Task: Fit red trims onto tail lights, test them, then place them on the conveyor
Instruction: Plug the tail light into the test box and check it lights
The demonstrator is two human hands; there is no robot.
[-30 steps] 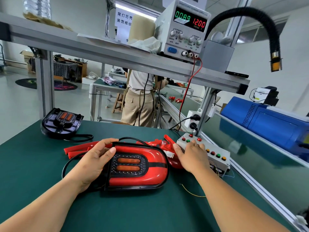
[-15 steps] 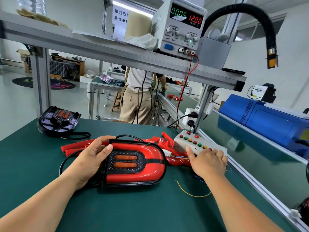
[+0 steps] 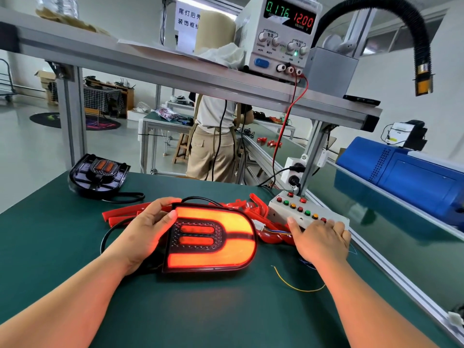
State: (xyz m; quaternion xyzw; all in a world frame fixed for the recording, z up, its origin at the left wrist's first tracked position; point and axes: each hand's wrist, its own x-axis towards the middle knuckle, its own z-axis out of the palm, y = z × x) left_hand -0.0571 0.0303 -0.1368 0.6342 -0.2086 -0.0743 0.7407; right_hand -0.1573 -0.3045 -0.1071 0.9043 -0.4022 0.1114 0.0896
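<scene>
Since 0.5 s ago: right hand (image 3: pixel 321 239) slid to the near end of the button box (image 3: pixel 301 209); tail light (image 3: pixel 211 237) now lit orange-red; power supply (image 3: pixel 278 33) reads 0.176 at 12.00.

Tail light lies face-up on the green bench, centre of frame, trim fitted.

Left hand (image 3: pixel 148 232) grips its left edge, thumb on the face, fingers curled over the rim, presumably to steady it with the lens in view.

Right hand lies flat, fingers near straight, pressing the box and holding nothing.

Judgement: test step under way; conveyor (image 3: pixel 351 187), right of frame, not yet used.
</scene>
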